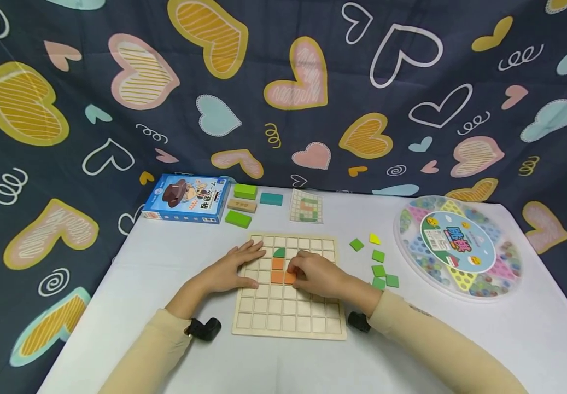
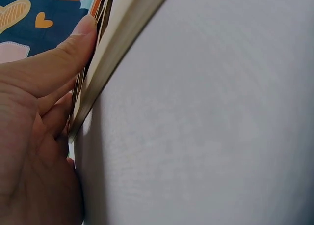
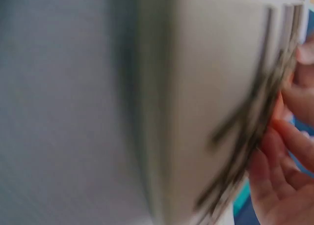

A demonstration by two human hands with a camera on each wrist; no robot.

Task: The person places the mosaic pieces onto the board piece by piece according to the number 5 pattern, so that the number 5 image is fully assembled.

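Two hands work on the wooden grid board (image 1: pixel 290 306) near the table's front edge: the left hand (image 1: pixel 231 269) lies spread flat on it, the right hand (image 1: pixel 315 273) pinches an orange tile (image 1: pixel 289 278). Should the left palm lift, the board could skid and loosen the seated tiles.

Bright, even light falls from overhead; shadows are faint. The head view is sharp but bows toward three and nine o'clock. The right wrist view is heavily motion-blurred; the left wrist view is soft and very close.
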